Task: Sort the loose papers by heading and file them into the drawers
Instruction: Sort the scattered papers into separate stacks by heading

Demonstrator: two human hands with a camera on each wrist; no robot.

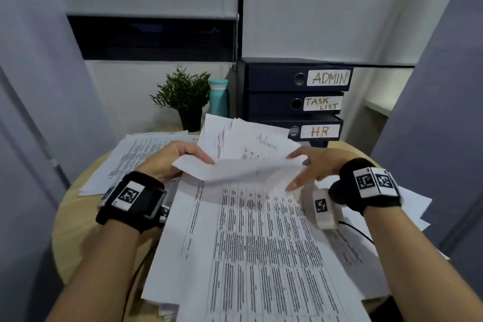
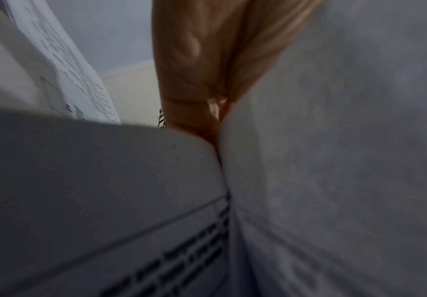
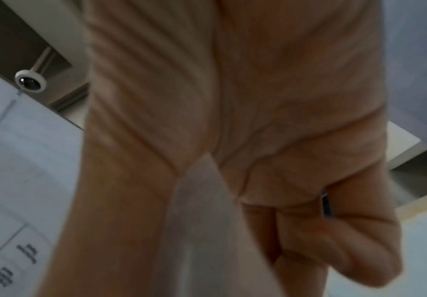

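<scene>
Head view: dim, cool, even light; source not visible. Soft shadow under lifted white printed sheets (image 1: 243,149) on paper below. Wide-angle bending of grey side panels (image 1: 439,65) at frame edges. Both wrist views dark, noisy, heavily blurred; close skin and paper out of focus.

Matt white paper sheets (image 1: 251,243) w/ print; light wood-look table (image 1: 75,222); matt dark drawers (image 1: 274,78).
</scene>
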